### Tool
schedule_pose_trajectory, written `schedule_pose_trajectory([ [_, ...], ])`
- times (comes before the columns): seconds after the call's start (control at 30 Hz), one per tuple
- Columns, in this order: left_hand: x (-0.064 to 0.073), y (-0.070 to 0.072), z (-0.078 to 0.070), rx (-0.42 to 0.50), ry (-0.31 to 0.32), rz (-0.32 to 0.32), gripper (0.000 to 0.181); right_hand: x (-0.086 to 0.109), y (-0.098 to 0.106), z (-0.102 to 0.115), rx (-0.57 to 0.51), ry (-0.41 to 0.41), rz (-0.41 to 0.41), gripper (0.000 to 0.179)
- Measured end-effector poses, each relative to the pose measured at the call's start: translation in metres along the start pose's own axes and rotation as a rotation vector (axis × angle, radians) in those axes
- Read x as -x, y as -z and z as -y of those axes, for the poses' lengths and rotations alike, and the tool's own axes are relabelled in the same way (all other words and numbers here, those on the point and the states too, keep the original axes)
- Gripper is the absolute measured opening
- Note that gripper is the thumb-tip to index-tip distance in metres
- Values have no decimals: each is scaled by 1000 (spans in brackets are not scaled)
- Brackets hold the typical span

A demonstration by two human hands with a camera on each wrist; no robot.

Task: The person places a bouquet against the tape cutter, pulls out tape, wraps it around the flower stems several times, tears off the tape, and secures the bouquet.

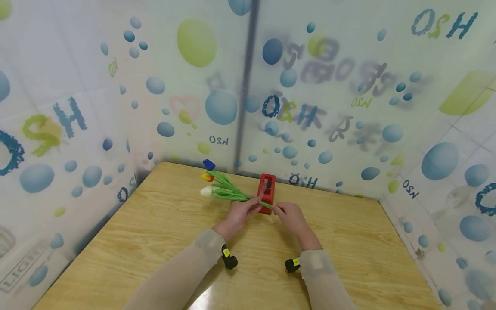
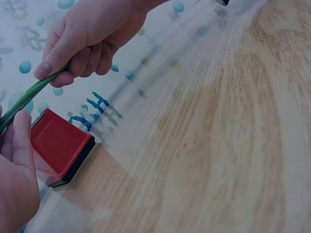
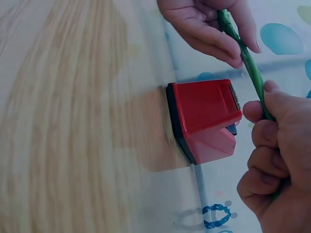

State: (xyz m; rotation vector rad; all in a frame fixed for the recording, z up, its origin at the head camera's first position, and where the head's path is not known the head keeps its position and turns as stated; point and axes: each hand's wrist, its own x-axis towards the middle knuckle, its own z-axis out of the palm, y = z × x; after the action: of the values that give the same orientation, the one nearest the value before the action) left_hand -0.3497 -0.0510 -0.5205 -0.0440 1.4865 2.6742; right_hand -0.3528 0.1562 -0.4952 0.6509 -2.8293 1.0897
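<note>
Three artificial-looking tulips, with a blue bloom [image 1: 209,164], an orange-yellow bloom [image 1: 207,177] and a white bloom [image 1: 206,191], lie bunched together, heads toward the left. My left hand [image 1: 241,212] holds their green stems [image 2: 29,94] between thumb and fingers. At the lower stem ends, my right hand [image 3: 291,150] pinches the stems between thumb and index finger, its other fingers curled. Just behind the stems stands a red tape dispenser [image 1: 267,178] with a serrated cutter. A clear strip, apparently tape [image 1: 264,189], stretches from it toward the left hand; its end is hidden.
The wooden table [image 1: 348,241] reaches to patterned curtains [image 1: 329,107] at the back and sides. The dispenser stands near the table's back edge. Black wrist cameras [image 1: 229,259] are strapped at both sleeve ends.
</note>
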Motion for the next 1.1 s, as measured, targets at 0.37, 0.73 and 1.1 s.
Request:
schedule_pose_trajectory([
  [0.37,0,1,3,-60,8,-2,20,2,4,11,-74,-222,144,47],
  [0.73,0,2,-2,-105,-20,51,8,5,6,1,-672,-488,380,55],
  [1.1,-1,2,-1,-80,-32,82,20,2,7,-9,-704,-417,373,46],
])
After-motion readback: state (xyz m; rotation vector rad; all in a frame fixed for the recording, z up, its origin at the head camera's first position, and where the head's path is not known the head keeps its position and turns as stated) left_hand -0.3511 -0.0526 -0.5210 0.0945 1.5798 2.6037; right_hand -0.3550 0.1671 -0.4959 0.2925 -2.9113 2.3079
